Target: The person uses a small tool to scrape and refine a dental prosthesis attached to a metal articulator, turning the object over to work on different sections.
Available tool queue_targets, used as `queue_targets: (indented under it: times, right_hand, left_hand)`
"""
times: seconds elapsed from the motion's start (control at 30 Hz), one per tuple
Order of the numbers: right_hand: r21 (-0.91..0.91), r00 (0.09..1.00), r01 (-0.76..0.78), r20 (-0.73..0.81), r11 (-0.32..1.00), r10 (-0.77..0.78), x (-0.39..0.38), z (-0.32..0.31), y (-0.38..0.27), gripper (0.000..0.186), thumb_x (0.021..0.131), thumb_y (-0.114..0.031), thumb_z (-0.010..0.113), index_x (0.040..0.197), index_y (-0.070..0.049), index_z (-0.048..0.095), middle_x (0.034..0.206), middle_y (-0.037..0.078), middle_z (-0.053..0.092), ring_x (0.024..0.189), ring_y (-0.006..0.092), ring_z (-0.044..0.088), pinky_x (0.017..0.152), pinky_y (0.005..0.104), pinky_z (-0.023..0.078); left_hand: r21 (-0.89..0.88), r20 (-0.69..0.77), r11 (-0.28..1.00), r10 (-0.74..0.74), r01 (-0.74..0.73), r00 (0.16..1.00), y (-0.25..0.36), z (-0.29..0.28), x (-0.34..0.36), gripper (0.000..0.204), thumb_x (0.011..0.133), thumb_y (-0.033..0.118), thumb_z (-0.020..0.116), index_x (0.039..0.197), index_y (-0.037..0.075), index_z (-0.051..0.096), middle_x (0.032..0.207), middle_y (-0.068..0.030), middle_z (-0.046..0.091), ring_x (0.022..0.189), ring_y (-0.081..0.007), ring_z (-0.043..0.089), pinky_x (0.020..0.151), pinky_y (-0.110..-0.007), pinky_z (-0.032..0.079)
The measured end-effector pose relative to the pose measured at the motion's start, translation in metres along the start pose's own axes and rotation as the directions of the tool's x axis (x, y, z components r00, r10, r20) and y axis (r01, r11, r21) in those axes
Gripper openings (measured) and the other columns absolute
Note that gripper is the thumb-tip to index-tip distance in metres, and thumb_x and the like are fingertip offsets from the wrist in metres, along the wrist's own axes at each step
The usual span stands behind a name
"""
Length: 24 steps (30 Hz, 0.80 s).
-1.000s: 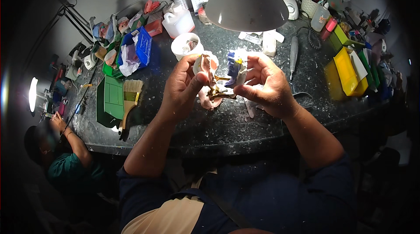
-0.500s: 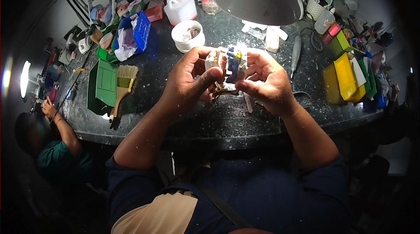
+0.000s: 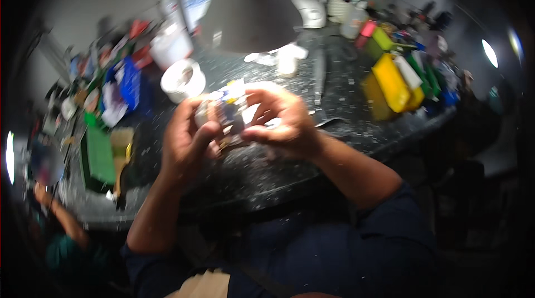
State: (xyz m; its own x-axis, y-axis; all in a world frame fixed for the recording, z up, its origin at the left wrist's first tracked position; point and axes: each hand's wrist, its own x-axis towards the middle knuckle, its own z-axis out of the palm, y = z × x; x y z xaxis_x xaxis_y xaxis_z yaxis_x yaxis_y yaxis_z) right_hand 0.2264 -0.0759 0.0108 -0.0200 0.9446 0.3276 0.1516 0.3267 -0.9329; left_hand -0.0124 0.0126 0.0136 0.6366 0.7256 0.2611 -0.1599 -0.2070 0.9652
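Both my hands hold a white plaster dental model (image 3: 229, 109) with blue and yellow parts over the near middle of the bench; the picture is smeared by motion, so its detail is lost. My left hand (image 3: 185, 136) is closed on its left side, thumb across the front. On the right side my right hand (image 3: 287, 125) grips it, with the thumb low and the fingers curled behind. Part of the model is hidden by the fingers. Beyond my left hand stands a round white bowl (image 3: 166, 87) with something inside.
A grey lamp shade (image 3: 251, 16) hangs beyond my hands. At left are a green box (image 3: 96, 156), a wide brush (image 3: 121, 156) and a blue bin (image 3: 131, 83). A slim grey handpiece (image 3: 319, 78) and a yellow bin (image 3: 390, 83) lie rightward. Another person's hand (image 3: 42, 193) shows far left.
The view has turned and tilted, so the bench and lamp sit further left in it and the picture is blurred. Both hands still hold the model.
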Motion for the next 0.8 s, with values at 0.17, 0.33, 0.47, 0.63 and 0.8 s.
queue_targets:
  times: [0.17, 0.33, 0.47, 0.63, 0.8]
  right_hand:
    - [-0.055, 0.995, 0.078, -0.063, 0.995, -0.081, -0.002, 0.001, 0.004, 0.077, 0.078, -0.045, 0.099, 0.135, -0.002, 0.069, 0.104, 0.006, 0.075, 0.073, 0.0081, 0.069, 0.067, 0.0271, 0.055]
    - [-0.058, 0.985, 0.123, -0.111, 0.991, -0.128, -0.007, -0.005, -0.002, 0.084, 0.074, -0.062, 0.097, 0.13, -0.005, 0.072, 0.097, 0.003, 0.075, 0.065, 0.0085, 0.064, 0.059, 0.0267, 0.051]
    - [-0.072, 0.985, 0.113, -0.122, 0.991, -0.121, -0.007, -0.005, -0.004, 0.084, 0.072, -0.061, 0.098, 0.129, -0.005, 0.072, 0.098, 0.005, 0.076, 0.067, 0.0107, 0.066, 0.061, 0.0278, 0.052]
    - [-0.061, 0.979, 0.141, -0.137, 0.988, -0.148, -0.006, 0.001, 0.002, 0.089, 0.07, -0.065, 0.097, 0.13, -0.004, 0.071, 0.099, 0.008, 0.076, 0.068, 0.0148, 0.068, 0.063, 0.0308, 0.056]
    - [-0.071, 0.978, 0.13, -0.154, 0.989, -0.14, -0.008, 0.002, 0.0, 0.089, 0.07, -0.066, 0.096, 0.129, -0.004, 0.07, 0.098, 0.009, 0.076, 0.069, 0.0158, 0.069, 0.064, 0.0318, 0.056]
  left_hand:
    - [0.174, -0.051, 0.983, 0.077, -0.067, 0.996, -0.011, -0.001, -0.006, 0.07, 0.105, 0.057, 0.068, 0.142, -0.001, 0.054, 0.109, -0.0038, 0.064, 0.091, -0.0092, 0.063, 0.069, -0.022, 0.051]
    - [0.169, -0.081, 0.985, 0.046, -0.032, 0.996, -0.02, 0.004, -0.006, 0.084, 0.102, 0.065, 0.069, 0.149, -0.003, 0.051, 0.125, -0.0067, 0.063, 0.109, -0.0139, 0.064, 0.086, -0.027, 0.053]
    - [0.091, -0.024, 0.991, 0.099, -0.096, 0.995, -0.018, 0.005, -0.01, 0.099, 0.093, 0.061, 0.083, 0.157, -0.003, 0.044, 0.132, -0.0087, 0.065, 0.111, -0.0151, 0.067, 0.077, -0.023, 0.056]
    - [0.048, -0.09, 0.998, 0.036, -0.032, 0.995, -0.019, 0.006, -0.01, 0.099, 0.087, 0.054, 0.093, 0.155, -0.002, 0.047, 0.136, -0.0086, 0.064, 0.125, -0.0198, 0.064, 0.107, -0.035, 0.05]
    - [0.027, -0.122, 0.999, 0.047, -0.044, 0.991, -0.026, 0.001, -0.01, 0.1, 0.085, 0.054, 0.094, 0.154, -0.001, 0.047, 0.138, -0.0085, 0.063, 0.128, -0.0207, 0.062, 0.111, -0.038, 0.047]
